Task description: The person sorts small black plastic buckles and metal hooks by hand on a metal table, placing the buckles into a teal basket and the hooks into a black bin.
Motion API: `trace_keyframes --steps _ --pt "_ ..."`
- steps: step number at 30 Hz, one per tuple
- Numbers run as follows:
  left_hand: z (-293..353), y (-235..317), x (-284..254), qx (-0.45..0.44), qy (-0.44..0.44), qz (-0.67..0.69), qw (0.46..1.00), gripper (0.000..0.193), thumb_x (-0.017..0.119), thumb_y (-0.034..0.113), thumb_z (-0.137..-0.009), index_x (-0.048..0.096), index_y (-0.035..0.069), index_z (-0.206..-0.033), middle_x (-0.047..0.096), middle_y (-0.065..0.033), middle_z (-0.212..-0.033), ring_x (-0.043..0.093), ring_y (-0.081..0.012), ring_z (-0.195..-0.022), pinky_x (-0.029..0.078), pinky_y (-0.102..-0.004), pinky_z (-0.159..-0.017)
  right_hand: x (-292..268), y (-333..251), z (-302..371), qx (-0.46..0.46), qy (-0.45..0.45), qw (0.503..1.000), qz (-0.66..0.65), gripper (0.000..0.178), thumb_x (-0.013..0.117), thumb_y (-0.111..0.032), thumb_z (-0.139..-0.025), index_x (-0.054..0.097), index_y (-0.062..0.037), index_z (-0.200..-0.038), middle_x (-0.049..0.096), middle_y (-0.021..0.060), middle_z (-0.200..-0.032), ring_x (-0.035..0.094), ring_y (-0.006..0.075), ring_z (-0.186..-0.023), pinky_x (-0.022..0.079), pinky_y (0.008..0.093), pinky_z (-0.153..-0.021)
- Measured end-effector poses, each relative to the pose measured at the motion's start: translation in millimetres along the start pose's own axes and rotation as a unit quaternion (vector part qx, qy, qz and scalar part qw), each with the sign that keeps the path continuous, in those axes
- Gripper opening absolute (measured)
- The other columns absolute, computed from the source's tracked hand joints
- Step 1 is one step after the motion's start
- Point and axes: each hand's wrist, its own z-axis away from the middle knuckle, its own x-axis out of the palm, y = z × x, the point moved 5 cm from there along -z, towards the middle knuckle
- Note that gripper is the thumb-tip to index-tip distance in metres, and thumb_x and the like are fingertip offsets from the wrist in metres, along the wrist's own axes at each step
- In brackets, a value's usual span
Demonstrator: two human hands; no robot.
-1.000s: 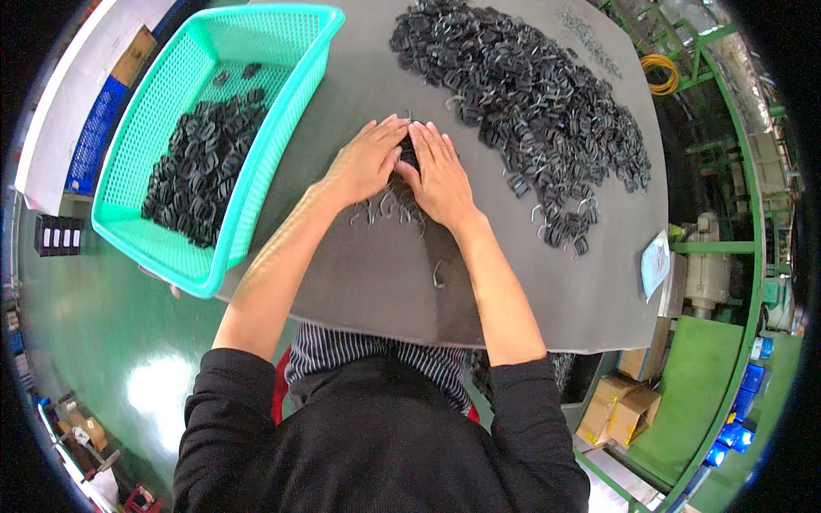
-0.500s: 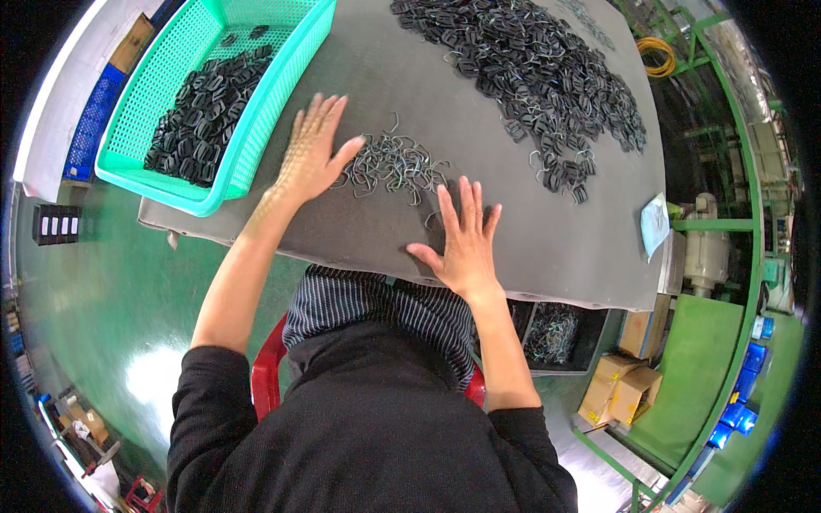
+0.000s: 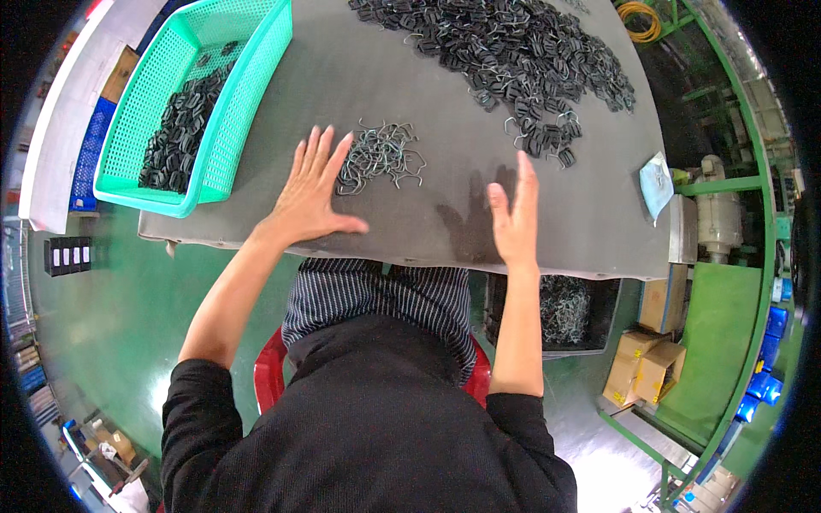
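A small heap of bent metal wire hooks [image 3: 382, 156] lies on the grey tabletop in front of me. My left hand [image 3: 306, 195] is open at the heap's left edge, its fingers spread and its thumb pointing right. Nothing shows in that hand. To the right of the hooks, my right hand [image 3: 516, 218] is raised over the table on edge, fingers stretched and thumb apart, also holding nothing. Its shadow falls on the cover to its left. Farther off spreads a big pile of black plastic buckle-like pieces [image 3: 547, 64], many with wire hooks attached.
A green perforated basket [image 3: 224, 141] at the left holds black plastic pieces [image 3: 181, 128]. A light blue packet [image 3: 656, 188] lies near the table's right edge. Below the table is a dark bin with wire hooks [image 3: 564, 309]. Cardboard boxes [image 3: 641, 366] stand at the lower right.
My right hand has moved right, away from the hooks, and turned on edge. My left hand has come down nearer to me beside the heap, which looks more compact. The view has shifted slightly.
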Motion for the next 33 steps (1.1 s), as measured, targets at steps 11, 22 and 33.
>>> trace_keyframes --steps 11,22,33 --pt "-107 91 64 0.232 -0.088 0.027 0.968 0.056 0.058 0.038 -0.083 0.042 0.020 -0.134 0.037 -0.0048 -0.141 0.025 -0.0287 -0.135 0.016 -0.0525 -0.110 -107 37 71 0.121 0.147 0.974 -0.123 0.057 0.053 -0.030 -0.092 0.031 -0.0029 -0.137 0.037 0.0147 -0.138 0.042 0.0275 -0.124 0.037 0.0400 -0.099" --pt "-147 327 163 0.411 -0.107 0.184 0.887 0.039 0.054 0.024 -0.087 0.051 0.013 -0.125 0.047 -0.0073 -0.132 0.036 -0.0277 -0.129 0.026 -0.0457 -0.108 -225 75 207 0.241 0.304 0.922 -0.012 0.038 0.053 -0.011 -0.090 0.045 -0.0009 -0.126 0.047 0.0140 -0.126 0.052 0.0239 -0.112 0.048 0.0316 -0.085" --pt "-133 437 176 0.403 -0.033 0.305 0.862 0.044 0.059 0.036 -0.084 0.057 0.004 -0.114 0.055 -0.0153 -0.120 0.045 -0.0319 -0.120 0.034 -0.0415 -0.102 -242 62 242 0.281 0.393 0.875 0.025 0.030 0.052 -0.004 -0.088 0.053 -0.0004 -0.117 0.053 0.0123 -0.117 0.054 0.0222 -0.106 0.045 0.0327 -0.086"
